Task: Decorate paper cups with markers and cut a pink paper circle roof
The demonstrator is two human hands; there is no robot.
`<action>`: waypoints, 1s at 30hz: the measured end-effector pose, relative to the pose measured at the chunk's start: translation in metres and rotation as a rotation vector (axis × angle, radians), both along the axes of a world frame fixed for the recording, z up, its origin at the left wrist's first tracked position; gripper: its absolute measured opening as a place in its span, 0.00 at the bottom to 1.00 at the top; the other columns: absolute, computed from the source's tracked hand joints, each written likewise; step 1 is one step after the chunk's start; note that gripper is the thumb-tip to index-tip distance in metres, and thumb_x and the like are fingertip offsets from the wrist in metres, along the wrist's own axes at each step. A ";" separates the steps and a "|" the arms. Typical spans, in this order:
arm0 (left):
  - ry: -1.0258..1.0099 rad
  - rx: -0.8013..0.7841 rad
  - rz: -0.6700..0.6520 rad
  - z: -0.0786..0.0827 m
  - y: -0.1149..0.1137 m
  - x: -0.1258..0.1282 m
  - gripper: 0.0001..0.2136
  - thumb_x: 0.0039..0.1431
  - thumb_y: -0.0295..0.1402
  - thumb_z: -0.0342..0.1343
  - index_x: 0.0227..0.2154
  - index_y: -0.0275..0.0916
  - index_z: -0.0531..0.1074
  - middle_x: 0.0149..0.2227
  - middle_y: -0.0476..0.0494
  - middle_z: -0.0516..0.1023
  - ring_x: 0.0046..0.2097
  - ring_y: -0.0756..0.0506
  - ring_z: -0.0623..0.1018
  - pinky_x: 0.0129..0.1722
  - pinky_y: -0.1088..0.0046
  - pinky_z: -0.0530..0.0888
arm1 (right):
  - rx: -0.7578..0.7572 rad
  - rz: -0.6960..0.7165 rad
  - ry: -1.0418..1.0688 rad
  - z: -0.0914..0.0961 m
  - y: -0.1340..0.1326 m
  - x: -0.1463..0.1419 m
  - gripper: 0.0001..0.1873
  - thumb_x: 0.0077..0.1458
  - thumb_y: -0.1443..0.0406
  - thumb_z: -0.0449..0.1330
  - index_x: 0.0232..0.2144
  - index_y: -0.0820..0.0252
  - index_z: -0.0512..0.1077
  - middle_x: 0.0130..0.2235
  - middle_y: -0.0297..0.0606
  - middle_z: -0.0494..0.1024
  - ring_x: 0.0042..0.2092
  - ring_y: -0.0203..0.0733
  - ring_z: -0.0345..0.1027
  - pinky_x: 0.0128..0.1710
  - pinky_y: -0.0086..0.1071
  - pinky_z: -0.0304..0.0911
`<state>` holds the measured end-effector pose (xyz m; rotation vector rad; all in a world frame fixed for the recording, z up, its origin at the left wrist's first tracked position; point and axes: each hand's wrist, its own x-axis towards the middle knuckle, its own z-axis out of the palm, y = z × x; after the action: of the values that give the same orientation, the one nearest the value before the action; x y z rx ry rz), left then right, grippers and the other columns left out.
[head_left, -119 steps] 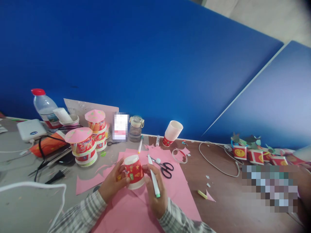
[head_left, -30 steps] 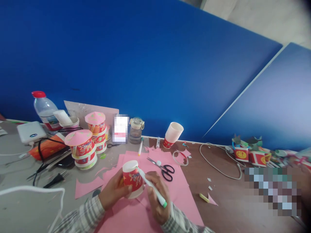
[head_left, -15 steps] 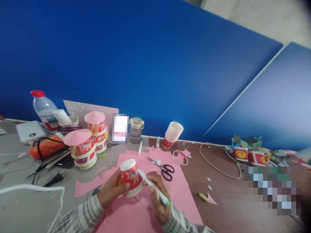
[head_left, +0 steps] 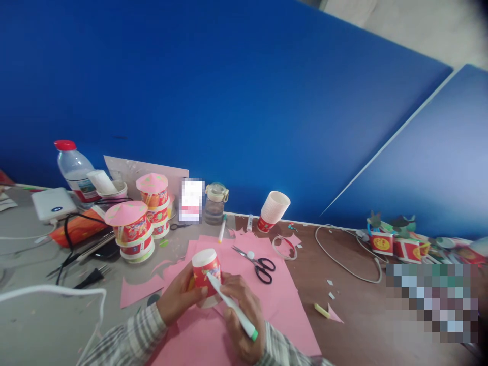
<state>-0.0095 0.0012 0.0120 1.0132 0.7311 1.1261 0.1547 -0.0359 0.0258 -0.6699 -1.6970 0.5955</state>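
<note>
My left hand [head_left: 182,295] is wrapped round a red-patterned paper cup [head_left: 205,269], which it holds upside down and slightly tilted, white base up. In my right hand [head_left: 244,315] is a white marker [head_left: 236,309] with a green end. Its tip lies against or just in front of the cup's printed side; contact is hard to make out. Under both hands lie sheets of pink paper [head_left: 282,315]. Black-handled scissors [head_left: 263,268] rest open on that paper, beyond my right hand.
Two pink-topped cup towers [head_left: 129,231] stand at left, near a plastic bottle [head_left: 78,175] and cables. A water jar [head_left: 215,203], another marker [head_left: 222,229] and stacked paper cups [head_left: 273,211] are at the back. A roll of tape [head_left: 284,248] and paper scraps lie right.
The marker's tip has moved left and down, from the cup's right edge to its front face. My right hand has closed in on the cup. The view has shifted slightly.
</note>
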 end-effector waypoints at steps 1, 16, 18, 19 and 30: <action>-0.004 -0.002 0.001 0.000 0.000 0.000 0.19 0.33 0.29 0.63 0.34 0.38 0.69 0.28 0.46 0.77 0.32 0.40 0.73 0.31 0.64 0.71 | -0.005 -0.003 0.000 0.000 0.000 0.000 0.12 0.55 0.64 0.53 0.42 0.56 0.68 0.37 0.41 0.76 0.39 0.47 0.71 0.39 0.40 0.69; -0.062 0.013 -0.044 0.002 -0.002 0.000 0.20 0.36 0.27 0.62 0.37 0.39 0.68 0.31 0.42 0.78 0.35 0.37 0.75 0.33 0.60 0.71 | -0.191 -0.106 0.048 -0.002 0.001 0.009 0.12 0.55 0.61 0.50 0.37 0.57 0.72 0.30 0.37 0.75 0.32 0.44 0.71 0.32 0.34 0.68; -0.055 0.009 -0.036 0.001 -0.002 0.000 0.20 0.35 0.27 0.63 0.37 0.39 0.68 0.30 0.43 0.78 0.34 0.38 0.75 0.32 0.62 0.72 | -0.172 -0.075 0.046 -0.002 -0.001 0.007 0.12 0.56 0.60 0.51 0.39 0.57 0.71 0.34 0.39 0.76 0.36 0.46 0.71 0.36 0.37 0.69; -0.050 0.005 -0.035 0.000 -0.002 0.000 0.20 0.35 0.27 0.63 0.37 0.39 0.68 0.30 0.44 0.78 0.33 0.39 0.75 0.31 0.62 0.72 | -0.154 -0.065 0.041 -0.002 -0.001 0.006 0.12 0.56 0.60 0.51 0.39 0.57 0.70 0.36 0.40 0.76 0.38 0.47 0.71 0.37 0.38 0.69; -0.035 -0.013 -0.035 -0.002 -0.002 0.001 0.22 0.35 0.27 0.63 0.38 0.40 0.68 0.31 0.44 0.78 0.34 0.39 0.74 0.33 0.62 0.71 | -0.083 -0.041 -0.021 -0.005 -0.002 0.002 0.12 0.53 0.67 0.54 0.41 0.55 0.69 0.38 0.39 0.76 0.40 0.47 0.71 0.41 0.38 0.69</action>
<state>-0.0085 -0.0009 0.0103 0.9898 0.6896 1.1052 0.1569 -0.0375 0.0211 -0.7709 -1.6813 0.6346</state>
